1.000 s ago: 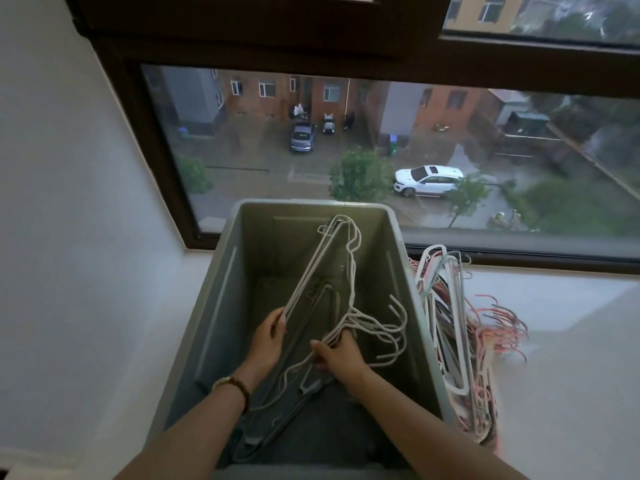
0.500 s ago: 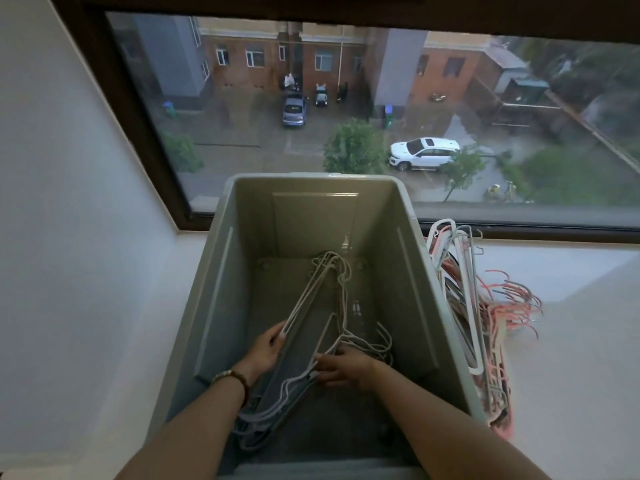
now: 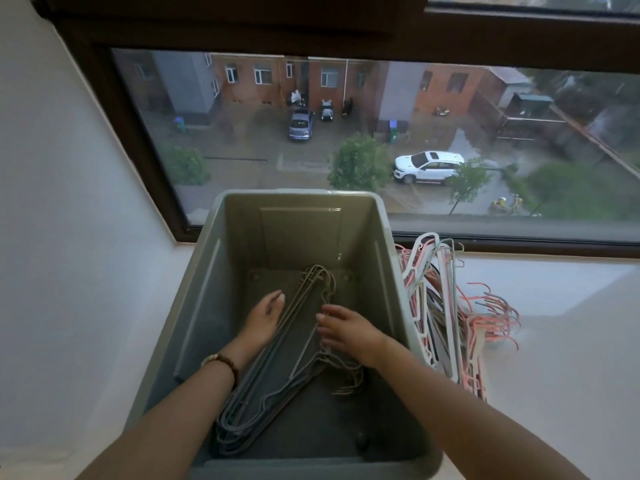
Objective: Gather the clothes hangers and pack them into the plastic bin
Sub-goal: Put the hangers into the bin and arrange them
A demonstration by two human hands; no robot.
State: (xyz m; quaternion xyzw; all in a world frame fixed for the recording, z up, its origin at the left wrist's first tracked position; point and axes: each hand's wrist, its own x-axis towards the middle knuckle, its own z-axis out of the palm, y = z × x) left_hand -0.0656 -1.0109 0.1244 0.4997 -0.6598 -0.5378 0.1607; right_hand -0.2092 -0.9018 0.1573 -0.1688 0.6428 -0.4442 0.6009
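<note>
— Against the right outer wall of the plastic bin [image 3: 298, 237], what is seen?
— A pile of pink and white hangers [image 3: 446, 306] is stacked just beside it, long axis laid along that wall, hooks turned away from the bin.
— And within the bin?
— A grey bundle [image 3: 277, 375] is laid on the floor, slanted from the far middle to the near left corner.
— By which hand is the pile judged easier to reach?
— By the right hand [image 3: 346, 329], nearer that wall. The left hand [image 3: 265, 315] is placed at the bundle's other side. Both sets of fingers are spread loose, nothing gripped (contact with the bundle cannot be told).
</note>
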